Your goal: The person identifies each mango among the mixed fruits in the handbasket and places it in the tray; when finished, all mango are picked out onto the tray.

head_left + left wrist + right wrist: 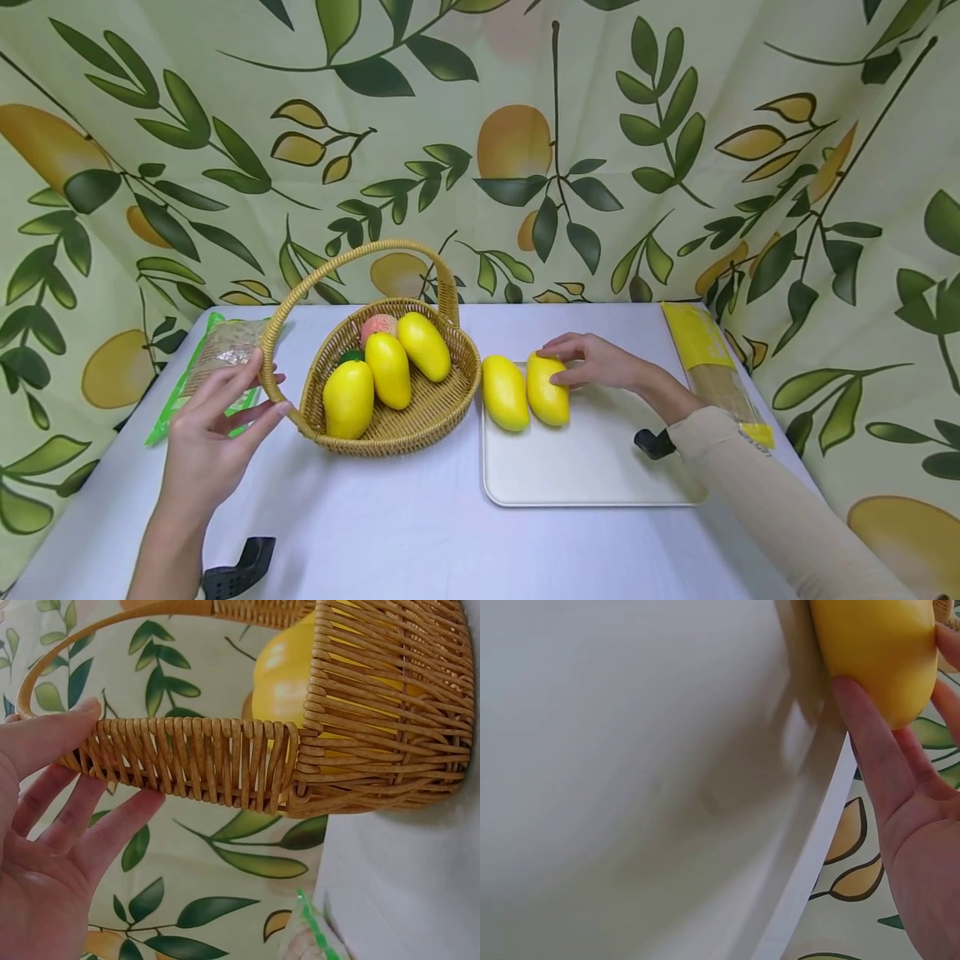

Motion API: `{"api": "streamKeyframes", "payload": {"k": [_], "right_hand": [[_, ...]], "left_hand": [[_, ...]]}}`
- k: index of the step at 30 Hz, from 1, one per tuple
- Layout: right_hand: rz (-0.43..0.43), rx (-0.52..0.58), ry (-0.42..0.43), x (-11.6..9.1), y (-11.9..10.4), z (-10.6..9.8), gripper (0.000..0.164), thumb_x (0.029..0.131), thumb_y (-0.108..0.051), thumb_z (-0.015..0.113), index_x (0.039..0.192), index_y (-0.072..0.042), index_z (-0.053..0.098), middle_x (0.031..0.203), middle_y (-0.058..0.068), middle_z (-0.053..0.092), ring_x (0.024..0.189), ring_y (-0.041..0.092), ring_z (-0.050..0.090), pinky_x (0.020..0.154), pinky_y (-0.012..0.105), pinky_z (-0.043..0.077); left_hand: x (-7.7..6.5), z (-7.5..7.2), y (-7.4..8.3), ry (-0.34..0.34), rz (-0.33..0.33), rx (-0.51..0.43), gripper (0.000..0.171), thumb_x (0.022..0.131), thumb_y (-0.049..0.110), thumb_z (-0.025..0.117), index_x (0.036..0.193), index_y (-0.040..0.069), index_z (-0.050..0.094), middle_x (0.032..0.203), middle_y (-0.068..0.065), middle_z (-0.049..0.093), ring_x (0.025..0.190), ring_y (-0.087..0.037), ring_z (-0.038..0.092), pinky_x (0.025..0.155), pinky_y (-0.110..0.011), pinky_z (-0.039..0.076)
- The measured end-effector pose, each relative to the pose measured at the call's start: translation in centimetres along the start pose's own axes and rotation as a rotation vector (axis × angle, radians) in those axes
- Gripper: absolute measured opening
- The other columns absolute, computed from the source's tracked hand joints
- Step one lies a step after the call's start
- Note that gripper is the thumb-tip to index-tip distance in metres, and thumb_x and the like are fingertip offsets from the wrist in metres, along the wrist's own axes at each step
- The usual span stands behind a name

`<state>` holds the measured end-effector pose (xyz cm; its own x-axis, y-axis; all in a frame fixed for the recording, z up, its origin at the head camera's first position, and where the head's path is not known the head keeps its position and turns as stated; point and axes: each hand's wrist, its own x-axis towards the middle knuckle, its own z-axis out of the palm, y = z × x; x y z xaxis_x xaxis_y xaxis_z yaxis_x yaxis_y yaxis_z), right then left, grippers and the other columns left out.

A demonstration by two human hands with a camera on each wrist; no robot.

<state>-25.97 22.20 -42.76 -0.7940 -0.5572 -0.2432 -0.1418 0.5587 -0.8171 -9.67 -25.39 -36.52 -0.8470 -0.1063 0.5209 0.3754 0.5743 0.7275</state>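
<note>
My left hand [213, 429] pinches the lower left side of the arched handle [279, 333] of a wicker basket [431, 417], thumb on one side and fingers on the other. Inside the basket lie three yellow mangoes [389, 371], a pinkish-red round fruit [377, 325] and a partly hidden dark green thing [351, 357]. To the right, my right hand [596, 364] grips a yellow mango [548, 404] by its far end, over the left part of a white tray [592, 467]. Another mango [505, 393] lies beside it at the tray's left edge, close to the basket.
A clear bag with green edges [168, 417] lies left of the basket, partly behind my left hand. At the right stands a yellow and clear packet [701, 342] beside the tray. A leaf-and-fruit patterned cloth [450, 108] hangs behind the white-covered table [405, 533].
</note>
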Motion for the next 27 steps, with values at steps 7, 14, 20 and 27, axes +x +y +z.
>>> {"api": "streamKeyframes", "payload": {"k": [7,14,20,27], "right_hand": [[0.021,-0.019,0.0,0.1,-0.3,-0.1,0.05,0.094,-0.026,0.074,0.141,-0.015,0.062,0.154,0.017,0.048,0.136,0.04,0.052,0.098,0.04,0.064],[-0.036,-0.168,0.057,-0.3,-1.5,-0.6,0.05,0.095,-0.033,0.069,0.142,-0.016,0.061,0.152,0.011,0.053,0.135,0.035,0.052,0.115,0.063,0.045],[-0.086,-0.206,0.097,-0.5,-3.2,-1.7,0.057,0.095,-0.032,0.071,0.147,-0.016,0.055,0.155,0.01,0.05,0.139,0.038,0.049,0.112,0.058,0.052],[-0.162,-0.171,0.079,-0.9,-6.6,-2.4,0.066,0.095,-0.029,0.073,0.154,-0.017,0.046,0.159,0.009,0.045,0.145,0.038,0.045,0.113,0.054,0.052]], "left_hand": [[-0.1,0.1,-0.1,0.005,0.009,-0.007,0.083,0.071,-0.027,0.075,0.144,0.009,0.058,0.117,0.022,0.061,0.108,0.01,0.063,0.079,-0.004,0.057],[-0.1,0.0,0.0,0.002,0.016,0.01,0.084,0.071,-0.026,0.076,0.144,0.011,0.058,0.117,0.025,0.059,0.108,0.011,0.062,0.08,-0.004,0.056],[-0.1,0.0,0.1,0.001,0.004,0.034,0.083,0.072,-0.023,0.077,0.145,0.014,0.058,0.116,0.027,0.058,0.109,0.012,0.061,0.08,-0.002,0.055],[-0.1,0.1,0.1,0.007,-0.004,0.033,0.083,0.073,-0.023,0.077,0.144,0.014,0.058,0.115,0.026,0.058,0.109,0.013,0.062,0.08,-0.002,0.055]]}}
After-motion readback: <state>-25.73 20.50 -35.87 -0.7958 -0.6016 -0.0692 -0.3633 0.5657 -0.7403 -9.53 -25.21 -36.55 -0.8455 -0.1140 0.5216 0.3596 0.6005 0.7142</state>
